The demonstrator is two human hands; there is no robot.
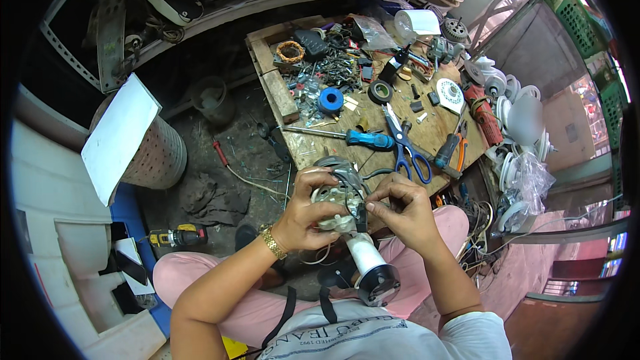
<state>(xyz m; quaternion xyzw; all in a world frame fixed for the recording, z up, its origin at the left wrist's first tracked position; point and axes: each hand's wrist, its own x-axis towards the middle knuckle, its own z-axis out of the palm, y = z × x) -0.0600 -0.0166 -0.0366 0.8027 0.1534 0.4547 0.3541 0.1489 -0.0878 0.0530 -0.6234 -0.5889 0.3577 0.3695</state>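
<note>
My left hand [310, 208] is wrapped round the side of a fan motor [341, 193] with a pale housing and dark wires, held over my lap. A white tubular neck [363, 253] runs down from it to a round black part [379, 285] near my shirt. At the motor's right side, the thumb and fingers of my right hand [403, 210] are pinched together beside a dark wire or clip; what lies between the fingertips is too small to make out. Just beyond the hands, blue-handled scissors [403, 147] and a blue-handled screwdriver [370, 140] lie on the wooden worktable [313, 143].
On the table are a blue tape roll [331, 101], a black tape roll [381, 92], piled screws [333, 67], a red angle grinder [483, 117] and orange-handled pliers [461, 150]. White fan parts [523, 120] crowd the right. A yellow drill [179, 235] and a bucket [167, 157] stand left.
</note>
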